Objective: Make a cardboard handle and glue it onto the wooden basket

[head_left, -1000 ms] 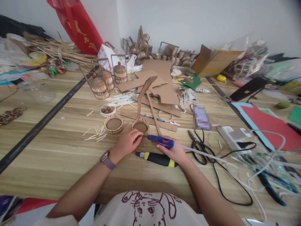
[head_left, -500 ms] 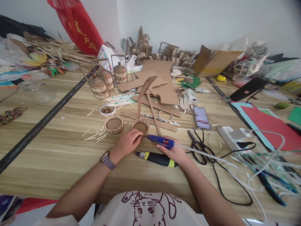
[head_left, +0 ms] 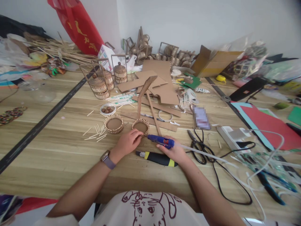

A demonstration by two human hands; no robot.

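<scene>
My left hand (head_left: 129,140), a watch on its wrist, pinches the near rim of a small round basket (head_left: 146,125) made of short sticks around a cardboard base. A long brown cardboard strip (head_left: 141,97) rises from the basket's far side. My right hand (head_left: 176,152) grips a blue hot glue gun (head_left: 161,140), its nozzle pointing left at the rim by my left fingertips. A clear glue stick (head_left: 202,152) sticks out of its back. Just below lies a black and yellow utility knife (head_left: 161,158). A second stick basket (head_left: 113,124) stands to the left.
Loose short sticks (head_left: 95,135) and a bowl of brown beads (head_left: 108,109) lie left. Black scissors (head_left: 202,147), a phone (head_left: 201,118), a power strip (head_left: 231,136) and cables are on the right. Cardboard pieces (head_left: 157,70) and lidded handled baskets (head_left: 98,86) stand farther back.
</scene>
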